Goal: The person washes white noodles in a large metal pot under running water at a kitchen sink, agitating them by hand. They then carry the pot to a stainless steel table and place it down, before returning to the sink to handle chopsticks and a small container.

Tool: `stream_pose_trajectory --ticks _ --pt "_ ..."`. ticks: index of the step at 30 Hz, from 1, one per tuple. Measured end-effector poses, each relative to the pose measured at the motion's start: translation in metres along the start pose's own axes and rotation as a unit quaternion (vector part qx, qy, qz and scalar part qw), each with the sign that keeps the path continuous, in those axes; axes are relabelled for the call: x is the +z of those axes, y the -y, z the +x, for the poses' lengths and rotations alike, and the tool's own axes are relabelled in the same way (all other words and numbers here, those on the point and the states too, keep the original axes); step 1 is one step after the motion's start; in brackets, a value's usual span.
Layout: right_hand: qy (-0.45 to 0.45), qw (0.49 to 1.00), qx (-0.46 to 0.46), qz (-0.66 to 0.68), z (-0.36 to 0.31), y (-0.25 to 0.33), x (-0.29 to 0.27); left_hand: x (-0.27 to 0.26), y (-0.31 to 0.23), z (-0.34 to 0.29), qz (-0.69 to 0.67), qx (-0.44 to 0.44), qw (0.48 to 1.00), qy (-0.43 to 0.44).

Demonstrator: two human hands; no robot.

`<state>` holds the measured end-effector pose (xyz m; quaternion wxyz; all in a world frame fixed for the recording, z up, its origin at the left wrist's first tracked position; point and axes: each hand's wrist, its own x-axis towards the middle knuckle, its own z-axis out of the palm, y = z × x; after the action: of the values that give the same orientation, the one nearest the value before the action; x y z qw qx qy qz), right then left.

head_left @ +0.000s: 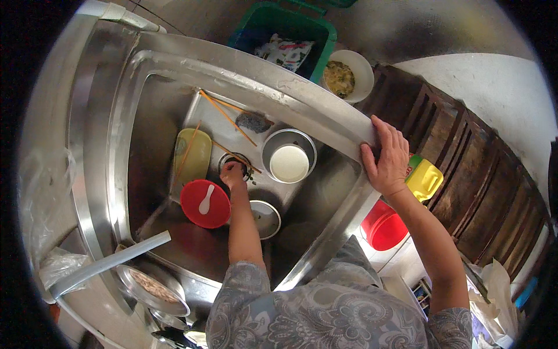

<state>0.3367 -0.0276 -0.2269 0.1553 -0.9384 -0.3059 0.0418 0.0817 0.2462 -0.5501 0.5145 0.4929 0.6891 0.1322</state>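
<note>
My left hand reaches down to the drain in the floor of a steel sink. Its fingers are bent together there, and what they hold, if anything, is hidden. Dark green scraps lie beside the drain. Close by are a red bowl with a white spoon in it, a yellowish-green dish and a round metal dish partly behind my left forearm. My right hand rests on the sink's right rim, fingers stretched out and thumb apart.
Orange-brown chopsticks and a dark scouring pad lie farther back in the sink, near a metal pot holding a white bowl. A grey pipe juts over the left edge. Beyond stands a green bin.
</note>
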Motion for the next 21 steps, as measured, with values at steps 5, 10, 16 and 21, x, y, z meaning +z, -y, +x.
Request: stream_pose_trajectory --ticks 5,10,16,21 --pt "-0.002 1.000 0.000 0.003 -0.001 0.000 0.000 -0.023 -0.110 -0.066 -0.328 -0.057 0.935 0.124" --pt "-0.003 1.000 0.003 0.001 -0.001 0.001 0.001 -0.021 -0.270 -0.168 -0.407 0.235 0.859 0.203" --pt "-0.023 1.000 -0.007 -0.004 0.000 0.003 -0.001 0.055 -0.388 -0.203 -0.170 0.659 0.728 0.076" --pt "-0.030 0.999 -0.013 -0.004 0.002 -0.002 0.001 0.051 -0.344 -0.150 -0.128 0.525 0.835 0.104"
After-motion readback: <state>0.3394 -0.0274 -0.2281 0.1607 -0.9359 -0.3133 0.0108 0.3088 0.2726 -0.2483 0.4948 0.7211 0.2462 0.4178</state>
